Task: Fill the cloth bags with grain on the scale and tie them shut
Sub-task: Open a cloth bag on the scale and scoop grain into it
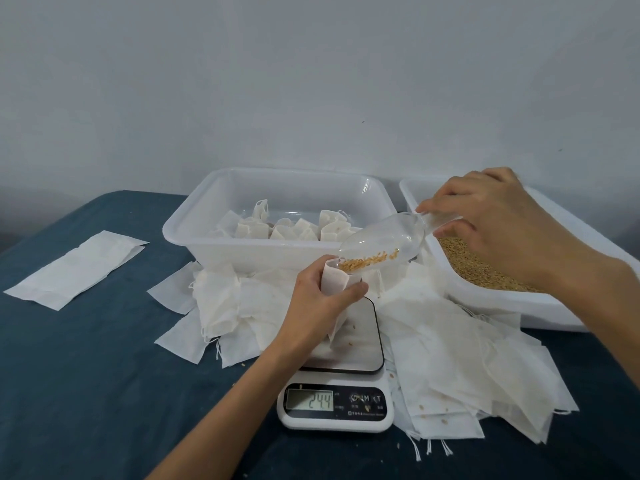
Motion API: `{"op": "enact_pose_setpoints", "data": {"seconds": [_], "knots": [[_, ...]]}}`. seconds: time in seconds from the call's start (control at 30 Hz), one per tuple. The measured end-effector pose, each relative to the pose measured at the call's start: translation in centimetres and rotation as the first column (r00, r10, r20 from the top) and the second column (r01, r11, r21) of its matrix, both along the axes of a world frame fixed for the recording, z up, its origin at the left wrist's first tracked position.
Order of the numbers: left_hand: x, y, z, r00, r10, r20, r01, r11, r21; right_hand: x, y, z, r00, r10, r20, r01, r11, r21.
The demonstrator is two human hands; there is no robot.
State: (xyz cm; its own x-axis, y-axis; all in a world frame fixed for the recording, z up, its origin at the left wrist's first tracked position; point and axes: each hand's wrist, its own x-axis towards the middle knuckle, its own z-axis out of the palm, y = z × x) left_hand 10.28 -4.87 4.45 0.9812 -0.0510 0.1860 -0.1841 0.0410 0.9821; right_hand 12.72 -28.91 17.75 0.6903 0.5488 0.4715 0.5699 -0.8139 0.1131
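While left fingers (349,292) clasp the bag (335,280), right fingers (446,206) pinch the scoop (381,242).

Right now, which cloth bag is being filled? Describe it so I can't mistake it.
Find the scale at the front centre. The bag stands on its platform, gripped by the left hand. Unlike the flat bags around it, it is upright and open-mouthed, under the clear scoop.

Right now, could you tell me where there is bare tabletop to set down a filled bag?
Bare blue tabletop lies front-left, between the flat sheet and the scale. Around the scale and right of it, loose empty bags crowd the surface up to the grain tub.
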Motion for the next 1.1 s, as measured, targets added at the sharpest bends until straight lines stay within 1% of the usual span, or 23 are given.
{"op": "enact_pose_setpoints", "data": {"seconds": [0.03,0.1,0.17,0.23,0.33,0.37,0.43,0.53,0.57,0.67,0.73,0.8,0.83,0.87,0.9,0.93,0.97,1.0,1.03,1.07,1.1], "knots": [[0.0,0.0,0.0,1.000,0.005,0.001,-0.005,1.000,0.002,0.2,-0.2,-0.3,0.998,-0.020,-0.054,0.021,1.000,0.023],[0.1,0.0,0.0,1.000,0.016,-0.007,-0.016,1.000,0.004,0.7,-0.6,-1.3,0.976,-0.050,-0.213,0.072,0.993,0.093],[0.2,-0.1,-0.1,0.999,0.033,-0.019,-0.033,0.999,-0.003,1.1,-1.3,-2.4,0.921,-0.068,-0.383,0.145,0.974,0.176],[0.3,-0.1,-0.3,0.999,0.042,-0.016,-0.042,0.999,-0.014,1.9,-2.6,-3.5,0.889,-0.108,-0.445,0.225,0.949,0.219],[0.6,0.0,-0.6,0.999,0.040,0.018,-0.040,0.999,0.010,3.1,-5.7,-4.5,0.836,-0.277,-0.474,0.442,0.851,0.282],[0.6,0.0,-0.7,0.999,0.039,0.027,-0.040,0.999,0.015,3.5,-6.9,-4.7,0.810,-0.358,-0.464,0.515,0.814,0.270],[0.7,-0.2,-0.8,0.998,0.049,0.030,-0.050,0.998,0.033,4.2,-8.9,-5.2,0.737,-0.514,-0.439,0.631,0.756,0.174],[0.5,-0.6,-0.8,0.998,0.055,0.029,-0.057,0.995,0.083,5.3,-10.7,-6.0,0.603,-0.650,-0.462,0.730,0.683,-0.007],[0.4,-0.7,-0.8,0.998,0.049,0.035,-0.052,0.993,0.108,5.7,-11.0,-6.4,0.575,-0.675,-0.461,0.743,0.667,-0.050],[0.1,-0.8,-0.5,0.998,0.027,0.058,-0.038,0.983,0.179,6.7,-11.4,-7.7,0.558,-0.706,-0.436,0.742,0.659,-0.119],[0.2,-0.4,0.1,0.995,0.011,0.094,-0.030,0.979,0.203,7.1,-11.3,-8.4,0.545,-0.719,-0.430,0.736,0.657,-0.165],[0.8,0.2,1.1,0.992,0.011,0.129,-0.039,0.976,0.213,7.2,-11.3,-8.8,0.523,-0.730,-0.440,0.746,0.642,-0.178],[1.2,0.6,1.7,0.989,0.022,0.145,-0.053,0.975,0.215,7.1,-11.2,-8.8,0.533,-0.732,-0.424,0.756,0.637,-0.150],[1.7,0.9,2.4,0.987,0.035,0.160,-0.071,0.973,0.222,6.9,-10.9,-8.6,0.573,-0.730,-0.372,0.766,0.639,-0.075],[2.4,1.3,3.1,0.982,0.055,0.181,-0.098,0.966,0.240,6.5,-10.3,-8.3,0.635,-0.716,-0.292,0.756,0.653,0.043],[3.3,1.8,3.9,0.977,0.074,0.200,-0.126,0.957,0.260,5.9,-9.3,-7.9,0.714,-0.668,-0.209,0.700,0.686,0.199],[4.4,2.3,4.8,0.972,0.091,0.215,-0.149,0.950,0.275,4.9,-7.7,-7.5,0.801,-0.582,-0.140,0.589,0.724,0.358],[5.6,2.8,5.7,0.971,0.103,0.216,-0.163,0.947,0.278,3.8,-5.7,-7.3,0.876,-0.471,-0.103,0.458,0.746,0.483],[7.1,3.3,6.7,0.970,0.120,0.210,-0.177,0.944,0.277,2.7,-3.5,-7.3,0.931,-0.349,-0.104,0.344,0.751,0.564],[8.6,3.6,7.6,0.970,0.143,0.196,-0.194,0.944,0.267,1.4,-1.2,-7.4,0.965,-0.226,-0.132,0.258,0.747,0.612],[10.3,3.9,8.3,0.968,0.173,0.182,-0.217,0.942,0.256,0.4,0.9,-7.8,0.977,-0.117,-0.177,0.204,0.744,0.636]]}}
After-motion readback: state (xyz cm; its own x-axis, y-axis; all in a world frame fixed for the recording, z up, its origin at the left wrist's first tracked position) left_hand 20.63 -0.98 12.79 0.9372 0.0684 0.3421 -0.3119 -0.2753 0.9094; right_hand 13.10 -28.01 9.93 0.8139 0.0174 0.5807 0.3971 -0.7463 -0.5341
